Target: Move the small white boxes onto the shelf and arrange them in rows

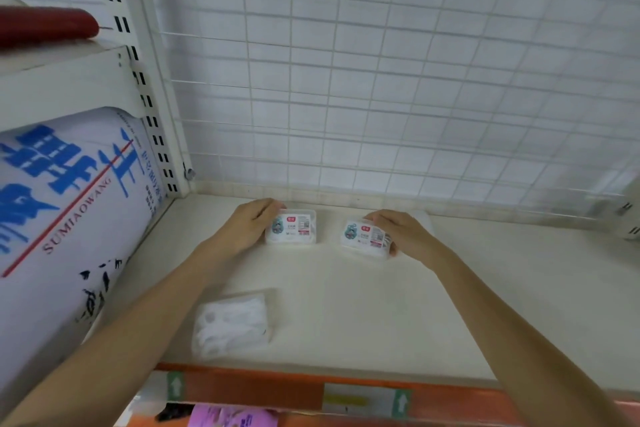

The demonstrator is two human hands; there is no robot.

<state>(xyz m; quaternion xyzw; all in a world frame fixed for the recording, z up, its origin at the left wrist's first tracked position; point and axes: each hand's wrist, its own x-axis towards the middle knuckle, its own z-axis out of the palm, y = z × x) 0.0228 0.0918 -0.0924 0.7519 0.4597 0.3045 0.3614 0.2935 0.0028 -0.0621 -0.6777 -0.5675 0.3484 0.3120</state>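
Left box: I saw a small white box [291,226] lying flat, label up, toward the far edge of the shelf [381,305], left of centre, its long axis running left to right.
Right box: a second labelled box [365,238] lay to the right of the first, a clear gap between them, turned slightly so its right end sat nearer to me; I could not tell whether it rested fully on the shelf.
Near box: a third box [231,322], showing no label, lay toward the near edge, left of centre, well apart from both hands.
Left hand: my left hand [247,224] was at the left end of the left box, fingers curled round the far left corner, gripping it.
Right hand: my right hand [398,230] gripped the right end of the right box, fingers curled over its far edge.
Key relation: each far box lay inward of its own hand; the near box lay closer to my left arm, so I judged that hand the better one to fetch it.
Row: the two far boxes looked roughly in line along the wire mesh back [381,80]; the right one seemed to need squaring.
Surroundings: a large white sack with blue print [69,204] stood left of the shelf, beyond the slotted upright [152,121].
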